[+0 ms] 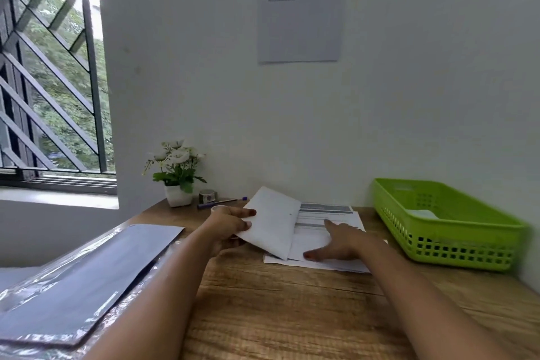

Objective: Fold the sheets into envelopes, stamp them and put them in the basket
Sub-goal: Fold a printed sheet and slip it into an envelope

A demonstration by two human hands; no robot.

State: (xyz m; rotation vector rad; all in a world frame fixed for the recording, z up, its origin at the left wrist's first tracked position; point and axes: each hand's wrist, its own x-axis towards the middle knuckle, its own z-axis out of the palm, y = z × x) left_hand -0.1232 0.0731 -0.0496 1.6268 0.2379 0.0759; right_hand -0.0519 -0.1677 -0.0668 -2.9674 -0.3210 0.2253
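A person's left hand point(230, 225) pinches the left edge of a white folded sheet point(273, 221), thumb on top and fingers curled underneath. It holds the sheet tilted above the wooden table point(292, 316), towards the middle of the far edge. The sheet's right edge comes down on a stack of printed sheets point(327, 212) that lies flat there. It is not clear whether the sheet is a separate piece or a turned-up part of the top sheet. The right hand point(340, 242) lies open on that stack, palm down and fingers spread, pressing on the paper. A green plastic basket point(455, 245) with slotted walls stands in the far right corner, just beside the stack but not touching it, and something white lies inside it. In the far left corner stands a small white pot of white flowers point(176, 172). Beside it along the far edge are a small roll point(207, 195) and a pen point(222, 202). A small round rim point(220, 208) shows just behind the left hand, and what it is cannot be told. A pack of paper wrapped in shiny plastic point(87, 278) lies over the left edge. A printed notice point(299, 6) hangs on the wall above the table, and a barred window point(49, 67) is at the left.
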